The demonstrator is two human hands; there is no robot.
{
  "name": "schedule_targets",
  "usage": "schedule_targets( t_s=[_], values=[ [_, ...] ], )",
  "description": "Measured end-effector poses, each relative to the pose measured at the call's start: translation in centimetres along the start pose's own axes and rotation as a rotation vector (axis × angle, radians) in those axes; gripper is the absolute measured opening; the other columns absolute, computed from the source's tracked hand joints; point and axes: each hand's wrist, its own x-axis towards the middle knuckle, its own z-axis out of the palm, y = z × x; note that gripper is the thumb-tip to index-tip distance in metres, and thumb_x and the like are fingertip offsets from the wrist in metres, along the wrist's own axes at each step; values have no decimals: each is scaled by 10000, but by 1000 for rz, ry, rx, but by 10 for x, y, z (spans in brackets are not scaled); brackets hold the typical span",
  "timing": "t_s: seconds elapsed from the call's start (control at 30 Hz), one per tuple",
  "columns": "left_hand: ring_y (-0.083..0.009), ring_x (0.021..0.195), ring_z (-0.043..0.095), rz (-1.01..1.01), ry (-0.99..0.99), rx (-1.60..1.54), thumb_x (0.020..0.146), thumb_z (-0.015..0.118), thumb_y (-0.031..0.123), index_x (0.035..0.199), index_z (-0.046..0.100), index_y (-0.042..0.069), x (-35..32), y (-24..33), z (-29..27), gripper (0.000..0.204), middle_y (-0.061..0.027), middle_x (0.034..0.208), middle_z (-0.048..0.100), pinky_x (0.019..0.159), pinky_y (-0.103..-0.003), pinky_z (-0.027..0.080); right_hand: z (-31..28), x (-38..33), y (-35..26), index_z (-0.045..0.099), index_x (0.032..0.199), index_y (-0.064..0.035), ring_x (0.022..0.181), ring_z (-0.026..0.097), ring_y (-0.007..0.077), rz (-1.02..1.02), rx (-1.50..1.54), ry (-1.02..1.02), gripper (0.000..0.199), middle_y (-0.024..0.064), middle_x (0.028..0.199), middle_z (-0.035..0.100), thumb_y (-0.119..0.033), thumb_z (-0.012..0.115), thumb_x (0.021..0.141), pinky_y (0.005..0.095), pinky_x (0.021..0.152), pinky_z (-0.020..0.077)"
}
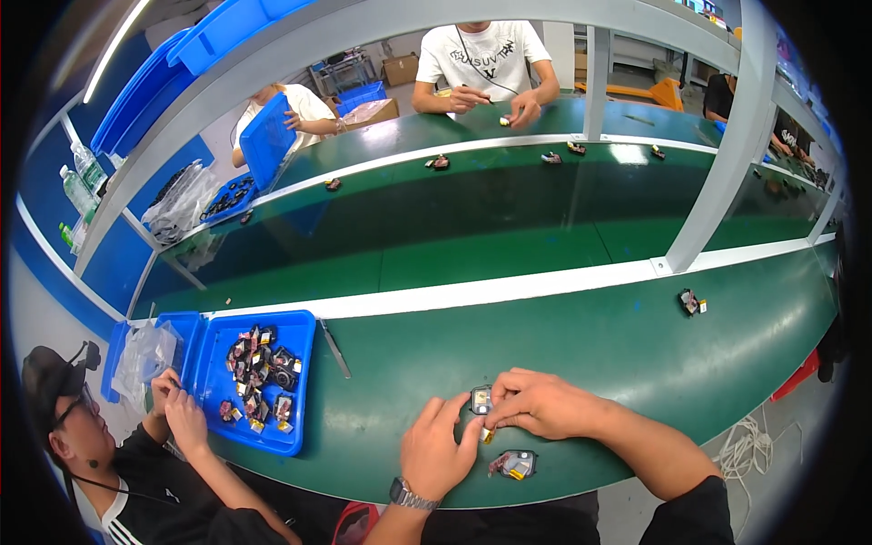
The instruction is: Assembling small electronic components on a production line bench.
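A small square black electronic casing (pixel 480 400) with pale inner parts lies on the green bench between my hands. My left hand (pixel 440 451), with a metal watch at its wrist, steadies it: the index finger is at its left edge and the thumb at its lower end. My right hand (pixel 543 405) comes in from the right, its fingertips pinched together at the casing's lower right side; what they hold is hidden. A small yellow-and-silver battery (pixel 488 436) shows just below the fingertips. Nearer me lies a second opened casing (pixel 515 465) with its battery and pinkish parts.
A blue tray (pixel 309 363) of several similar units stands left, with tweezers (pixel 334 349) beside it. Another unit (pixel 691 302) lies right. A co-worker (pixel 100 445) sits at my left; others work across the sunken green channel (pixel 409 218). A white post (pixel 718 200) rises beyond.
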Motion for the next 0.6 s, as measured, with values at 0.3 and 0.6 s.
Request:
schedule_targets(
  t_s=[0.3, 0.6],
  values=[
    [-155, 676, 628, 134, -70, -13, 851, 763, 107, 1055, 683, 0, 9, -6, -1, 244, -76, 868, 654, 585, -298, 498, -1, -2, 3, 755, 1027, -122, 1011, 584, 241, -126, -32, -40, 135, 33, 1037, 605, -204, 679, 953, 391, 883, 501],
    [-156, 927, 709, -347, -143, -806, 961, 614, -53, 1179, 583, -67, -16, -6, -2, 221, -142, 1084, 699, 704, -274, 603, 10, -6, -19, 756, 977, -108, 1004, 572, 234, -75, -167, 89, 153, 49, 1081, 570, -234, 684, 931, 387, 865, 521]
  ],
)
